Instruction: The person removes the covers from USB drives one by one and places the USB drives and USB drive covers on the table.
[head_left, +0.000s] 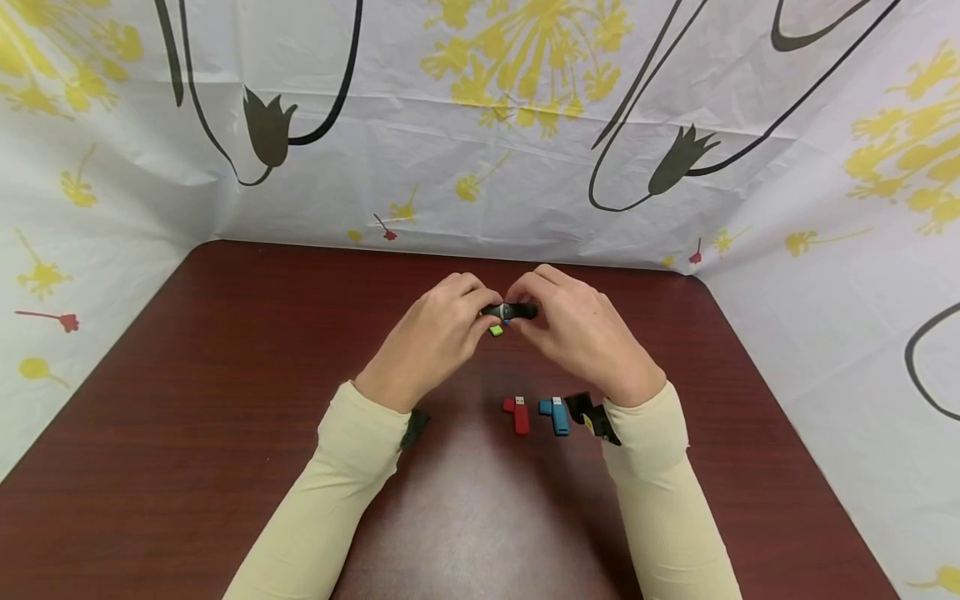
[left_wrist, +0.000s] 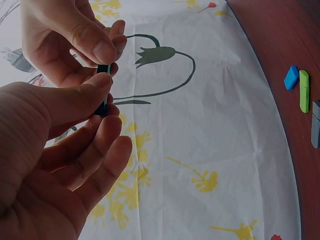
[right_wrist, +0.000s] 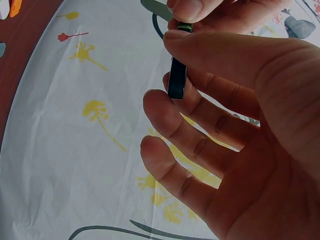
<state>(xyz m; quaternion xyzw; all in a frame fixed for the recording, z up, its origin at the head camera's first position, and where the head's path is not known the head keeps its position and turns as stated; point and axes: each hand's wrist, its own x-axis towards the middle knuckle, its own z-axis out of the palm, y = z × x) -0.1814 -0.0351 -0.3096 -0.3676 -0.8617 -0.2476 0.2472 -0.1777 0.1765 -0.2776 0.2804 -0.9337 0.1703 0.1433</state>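
Both hands hold a small black USB flash drive (head_left: 521, 311) above the far middle of the table. My left hand (head_left: 429, 335) pinches its left end between thumb and fingertips. The right end is pinched by my right hand (head_left: 583, 335). A pale band shows on the drive between the two grips. In the left wrist view the dark drive (left_wrist: 101, 109) is mostly covered by the thumbs and fingers. From the right wrist, its flat dark body (right_wrist: 177, 80) sticks out below the right thumb, with the other fingers spread loosely.
On the table nearer me lie a red USB drive (head_left: 521, 418) and a blue USB drive (head_left: 560, 418), metal plugs bare, each with its cap beside it. Behind the hands lies a lime-green piece (head_left: 496, 330). A patterned white cloth (head_left: 420, 192) stands around the table's back and sides.
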